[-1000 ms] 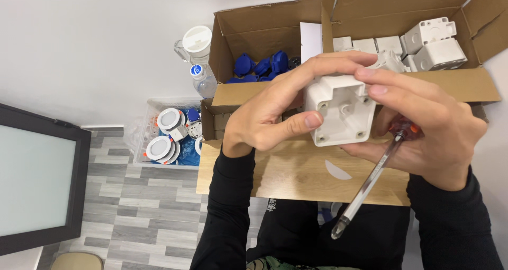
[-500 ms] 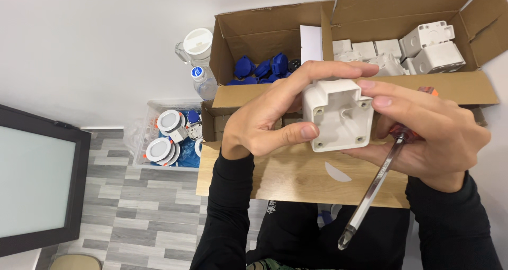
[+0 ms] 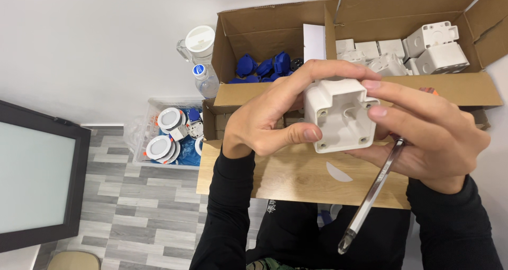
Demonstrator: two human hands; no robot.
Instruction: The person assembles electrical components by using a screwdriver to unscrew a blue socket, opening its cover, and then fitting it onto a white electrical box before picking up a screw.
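Both hands hold a white square plastic box (image 3: 342, 114), its open hollow side facing up toward me. My left hand (image 3: 267, 116) grips its left edge, thumb below and fingers over the top. My right hand (image 3: 428, 135) cups the box from the right and also holds a screwdriver (image 3: 373, 193) with a clear handle; its tip points down toward my lap. The hands are above a brown cardboard flap (image 3: 296, 177).
An open cardboard box (image 3: 264, 32) behind the hands holds blue plastic parts (image 3: 262, 66); the adjoining one (image 3: 476, 16) holds more white boxes (image 3: 434, 47). On the floor stands a clear bin (image 3: 143, 122) of round white fittings, two plastic bottles (image 3: 201, 58), and a dark-framed panel (image 3: 32, 180) at left.
The white box has turned a little in my hands, showing more of its hollow inside. The screwdriver tip has swung slightly right and lower.
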